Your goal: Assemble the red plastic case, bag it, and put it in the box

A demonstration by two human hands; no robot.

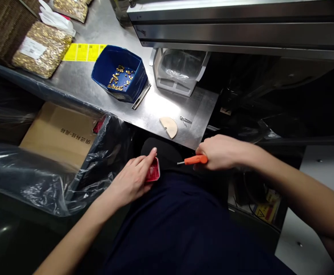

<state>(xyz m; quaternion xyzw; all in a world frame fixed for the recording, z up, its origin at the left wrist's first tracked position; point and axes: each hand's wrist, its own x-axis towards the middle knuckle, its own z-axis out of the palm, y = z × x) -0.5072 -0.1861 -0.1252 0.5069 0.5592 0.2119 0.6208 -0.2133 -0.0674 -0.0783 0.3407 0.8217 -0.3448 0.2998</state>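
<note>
My left hand (pixel 132 175) is closed around a small red box-shaped part (pixel 153 170), whose open side shows past the fingers. Above my lap, a short way to the right, my right hand (pixel 218 152) grips an orange-handled tool (pixel 196 159). Its thin metal tip points left toward the red part, apart from it. Beyond both hands, on the metal bench, lie a beige half-disc (pixel 169 127) with a small notch and a small silver clipper-like tool (pixel 185 120).
On the metal bench (pixel 83 82) stands a blue bin (pixel 141 78) with small brass pieces, beside a pen (pixel 141 97). Behind are a grey-white tray (pixel 175 87), yellow labels (pixel 82 52) and a bag of brass pieces (pixel 45 49). A plastic-lined box (pixel 98 152) sits left; a metal frame (pixel 226 34) overhangs.
</note>
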